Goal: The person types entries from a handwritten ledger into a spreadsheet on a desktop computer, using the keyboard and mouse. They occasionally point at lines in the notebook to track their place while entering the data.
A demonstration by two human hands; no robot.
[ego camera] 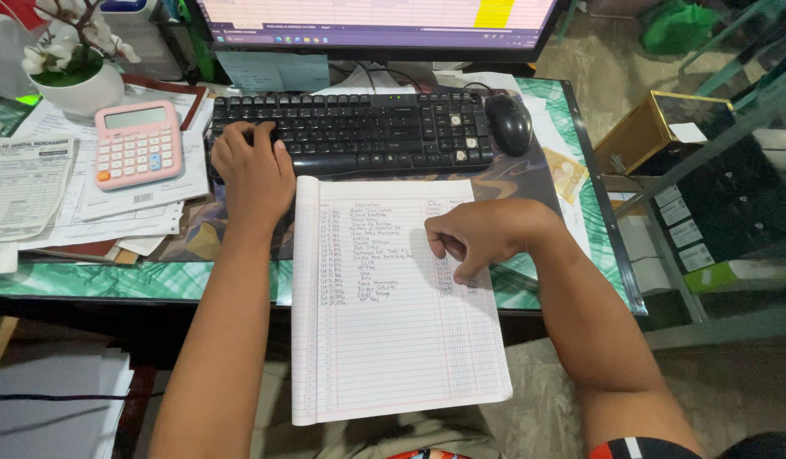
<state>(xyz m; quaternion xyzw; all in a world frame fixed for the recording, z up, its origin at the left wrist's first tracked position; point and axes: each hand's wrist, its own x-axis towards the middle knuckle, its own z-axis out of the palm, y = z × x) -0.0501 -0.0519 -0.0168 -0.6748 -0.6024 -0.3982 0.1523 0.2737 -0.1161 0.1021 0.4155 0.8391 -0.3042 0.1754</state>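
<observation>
My left hand (252,170) rests on the left end of a black keyboard (367,127), fingers spread over the keys and holding nothing. My right hand (478,238) lies on an open ruled ledger (384,340) with handwritten rows, fingers curled and the index finger pointing down at a line near the right columns. The ledger hangs over the desk's front edge toward my lap.
A black mouse (509,121) sits right of the keyboard, a monitor (376,21) behind it. A pink calculator (138,143), paper stacks (36,187) and a white flower pot (78,85) fill the left. A dark box (665,136) stands right of the green-patterned desk (138,279).
</observation>
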